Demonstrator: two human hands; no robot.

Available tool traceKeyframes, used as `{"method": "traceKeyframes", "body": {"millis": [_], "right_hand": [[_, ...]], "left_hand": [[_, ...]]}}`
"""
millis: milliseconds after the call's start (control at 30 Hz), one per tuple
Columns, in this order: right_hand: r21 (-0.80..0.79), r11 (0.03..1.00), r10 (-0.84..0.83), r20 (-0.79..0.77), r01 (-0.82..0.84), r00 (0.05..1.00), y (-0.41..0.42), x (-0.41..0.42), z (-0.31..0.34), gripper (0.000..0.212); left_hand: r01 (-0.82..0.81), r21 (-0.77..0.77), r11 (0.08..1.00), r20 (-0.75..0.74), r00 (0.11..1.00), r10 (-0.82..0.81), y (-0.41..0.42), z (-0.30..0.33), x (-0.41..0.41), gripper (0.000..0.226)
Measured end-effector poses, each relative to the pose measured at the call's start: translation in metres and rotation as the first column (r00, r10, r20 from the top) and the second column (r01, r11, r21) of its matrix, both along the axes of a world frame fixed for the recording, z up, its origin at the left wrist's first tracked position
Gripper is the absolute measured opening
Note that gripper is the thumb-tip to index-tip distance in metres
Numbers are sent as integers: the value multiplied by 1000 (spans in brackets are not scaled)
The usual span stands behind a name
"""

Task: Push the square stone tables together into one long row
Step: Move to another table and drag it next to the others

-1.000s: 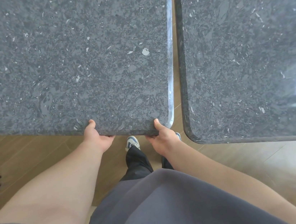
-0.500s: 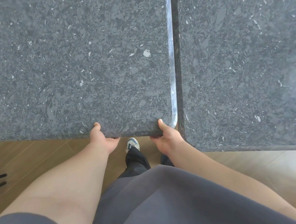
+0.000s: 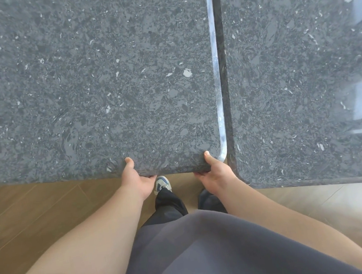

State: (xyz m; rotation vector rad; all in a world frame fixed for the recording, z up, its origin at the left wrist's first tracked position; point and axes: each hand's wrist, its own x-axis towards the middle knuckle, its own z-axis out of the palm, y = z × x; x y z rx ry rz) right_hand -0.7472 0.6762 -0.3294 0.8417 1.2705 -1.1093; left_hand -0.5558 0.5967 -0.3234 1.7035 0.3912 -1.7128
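Wooden floor [image 3: 35, 209], left hand [image 3: 136, 180] and right hand [image 3: 214, 173] grip left table [image 3: 87, 80] edge, fingers hidden beneath, right table [image 3: 294, 76] alongside.

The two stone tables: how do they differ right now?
Both hands, left hand and right hand, grip the left table; the right table is untouched. The left table's near edge sits farther from the person than the right table's. Both share speckled grey stone and rounded corners.

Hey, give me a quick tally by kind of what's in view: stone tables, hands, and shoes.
Speckled dark grey square stone tables: 2, the left table and the right table
Bare hands gripping the left table's near edge: 2, left hand, right hand
White-and-blue shoe: 1
Total: 5
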Motion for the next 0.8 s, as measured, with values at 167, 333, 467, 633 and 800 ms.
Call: {"method": "traceKeyframes", "body": {"millis": [167,333,467,633,800], "right_hand": [[-9,1000,-15,-70,14,997,-1,10,9,47],[10,1000,-6,-159,8,987,-3,24,25,45],[76,997,16,-205,0,979,-5,41,44,40],[115,993,33,-297,2,954,-24,57,99,47],[-26,999,-38,-360,31,932,-52,52,143,45]], "left_hand": [[165,41,986,-100,982,-160,0,6,22,71],[426,77,902,-113,902,-416,-8,22,58,61],[616,91,783,-146,786,-601,-17,34,88,60],[839,-10,543,-171,534,-828,-45,59,95,42],[782,-294,550,-31,567,-823,-87,118,70,23]]}}
